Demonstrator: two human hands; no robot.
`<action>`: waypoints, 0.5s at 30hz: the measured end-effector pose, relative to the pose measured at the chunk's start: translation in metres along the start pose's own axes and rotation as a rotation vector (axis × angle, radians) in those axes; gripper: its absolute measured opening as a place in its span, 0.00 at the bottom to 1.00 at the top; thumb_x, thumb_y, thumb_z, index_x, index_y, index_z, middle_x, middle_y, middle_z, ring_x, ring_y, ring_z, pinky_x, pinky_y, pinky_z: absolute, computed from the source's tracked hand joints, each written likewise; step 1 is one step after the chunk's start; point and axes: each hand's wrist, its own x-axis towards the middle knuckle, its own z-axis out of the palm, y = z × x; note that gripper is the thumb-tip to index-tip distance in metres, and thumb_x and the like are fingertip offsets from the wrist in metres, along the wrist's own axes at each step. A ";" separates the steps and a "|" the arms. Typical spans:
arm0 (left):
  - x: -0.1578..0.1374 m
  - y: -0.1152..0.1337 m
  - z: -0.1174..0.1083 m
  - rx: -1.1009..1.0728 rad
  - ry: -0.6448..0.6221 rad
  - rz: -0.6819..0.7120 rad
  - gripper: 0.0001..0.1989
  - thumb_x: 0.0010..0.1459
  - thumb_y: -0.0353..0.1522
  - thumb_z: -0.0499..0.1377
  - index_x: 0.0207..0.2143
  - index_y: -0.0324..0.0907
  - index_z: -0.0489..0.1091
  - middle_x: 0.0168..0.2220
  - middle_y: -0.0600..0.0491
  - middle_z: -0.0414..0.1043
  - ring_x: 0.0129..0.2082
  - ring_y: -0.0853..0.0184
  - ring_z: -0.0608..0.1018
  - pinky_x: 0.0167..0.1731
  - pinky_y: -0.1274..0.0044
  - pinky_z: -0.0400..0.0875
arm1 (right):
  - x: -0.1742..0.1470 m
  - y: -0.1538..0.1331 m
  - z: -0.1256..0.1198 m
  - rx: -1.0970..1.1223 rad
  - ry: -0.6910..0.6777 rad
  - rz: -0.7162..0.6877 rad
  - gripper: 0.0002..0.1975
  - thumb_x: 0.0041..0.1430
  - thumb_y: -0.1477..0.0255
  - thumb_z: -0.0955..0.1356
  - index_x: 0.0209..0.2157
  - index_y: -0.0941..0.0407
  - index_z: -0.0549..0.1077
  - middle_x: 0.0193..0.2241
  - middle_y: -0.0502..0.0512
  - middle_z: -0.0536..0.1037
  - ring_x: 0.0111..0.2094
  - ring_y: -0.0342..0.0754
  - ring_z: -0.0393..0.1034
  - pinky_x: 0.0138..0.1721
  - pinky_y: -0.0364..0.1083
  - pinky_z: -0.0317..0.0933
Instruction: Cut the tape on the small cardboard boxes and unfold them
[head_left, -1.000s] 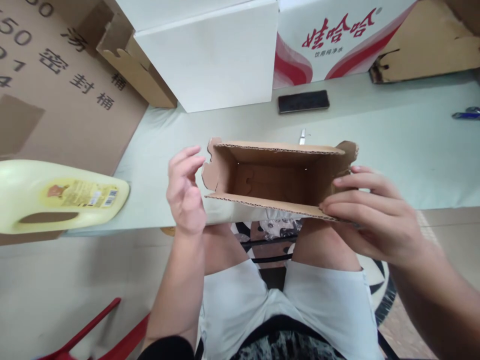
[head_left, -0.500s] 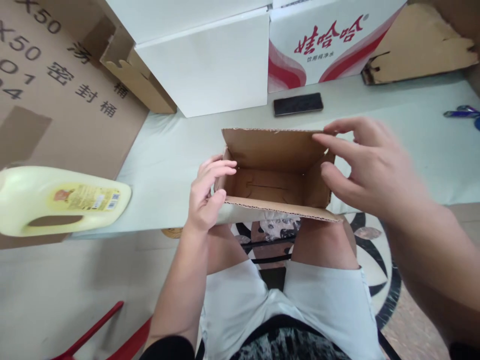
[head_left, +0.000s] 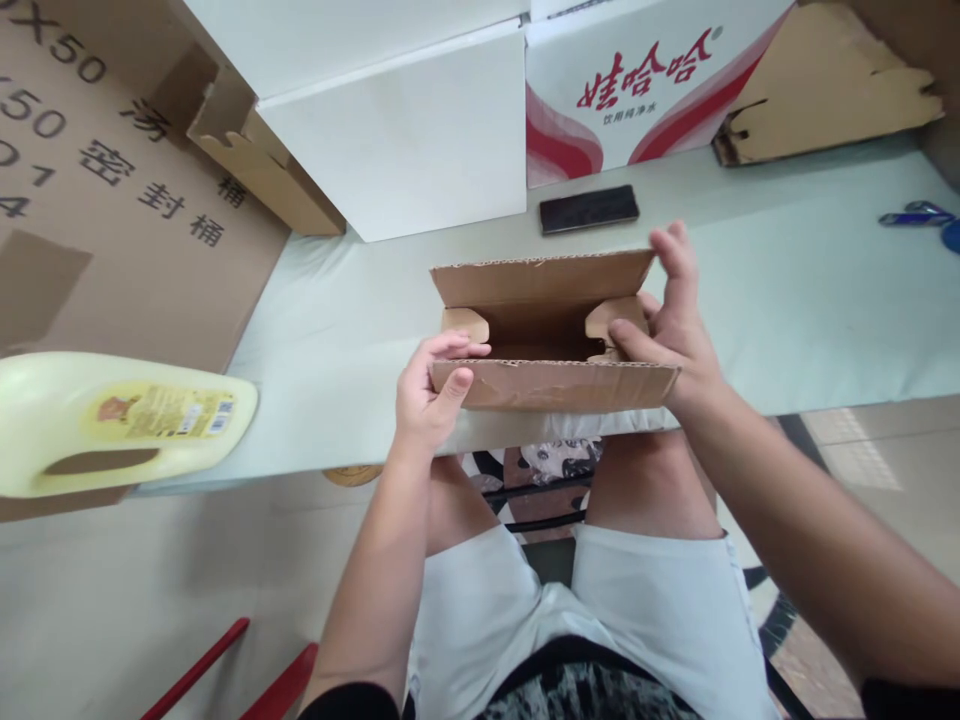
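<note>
A small brown cardboard box [head_left: 555,388] stands at the near edge of the table, its top open and its inside in shadow. My left hand [head_left: 435,390] grips its left front corner, with the thumb outside the front panel and the fingers over the edge. On the right side, my right hand [head_left: 675,335] holds the box; its thumb presses the right side flap [head_left: 611,318] inward and the index finger points up by the back flap [head_left: 547,283]. The left side flap [head_left: 466,324] is folded inward too. Both long flaps stand up.
Behind the box lies a black phone [head_left: 589,210], in front of white cartons [head_left: 405,150]. A pale yellow jug [head_left: 127,425] lies at the left beside a large brown carton [head_left: 112,260]. Blue-handled scissors [head_left: 919,218] are at the far right of the table [head_left: 810,290].
Both side flaps, not seen folded before, are now bent in over the opening. My right hand has moved from the back right corner down onto the right flap. My left hand has shifted slightly.
</note>
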 end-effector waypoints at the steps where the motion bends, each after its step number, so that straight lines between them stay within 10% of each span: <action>1: -0.001 -0.001 0.002 0.021 0.044 0.020 0.16 0.66 0.47 0.62 0.48 0.47 0.73 0.42 0.49 0.82 0.50 0.62 0.82 0.53 0.68 0.76 | -0.002 0.001 0.003 0.085 0.042 0.023 0.36 0.71 0.61 0.60 0.75 0.44 0.39 0.75 0.60 0.51 0.64 0.55 0.70 0.56 0.53 0.72; 6: 0.001 -0.003 0.005 0.294 0.188 0.058 0.26 0.62 0.48 0.65 0.57 0.49 0.65 0.58 0.44 0.70 0.59 0.58 0.76 0.52 0.67 0.76 | -0.007 0.009 0.010 0.430 0.179 0.029 0.24 0.75 0.57 0.53 0.52 0.48 0.75 0.52 0.57 0.82 0.56 0.54 0.77 0.55 0.56 0.73; 9: 0.003 -0.002 0.003 0.376 0.116 0.028 0.27 0.65 0.46 0.62 0.62 0.49 0.64 0.68 0.42 0.62 0.68 0.55 0.69 0.57 0.63 0.75 | -0.015 0.008 0.004 0.453 0.125 -0.037 0.26 0.73 0.51 0.54 0.46 0.49 0.77 0.54 0.57 0.81 0.64 0.58 0.71 0.62 0.62 0.68; 15: 0.005 0.005 -0.001 0.460 -0.027 0.069 0.14 0.70 0.35 0.55 0.47 0.44 0.79 0.52 0.50 0.82 0.62 0.57 0.77 0.65 0.56 0.69 | -0.031 -0.006 -0.006 0.183 0.017 -0.083 0.09 0.65 0.64 0.69 0.43 0.51 0.80 0.60 0.58 0.75 0.70 0.64 0.61 0.69 0.68 0.58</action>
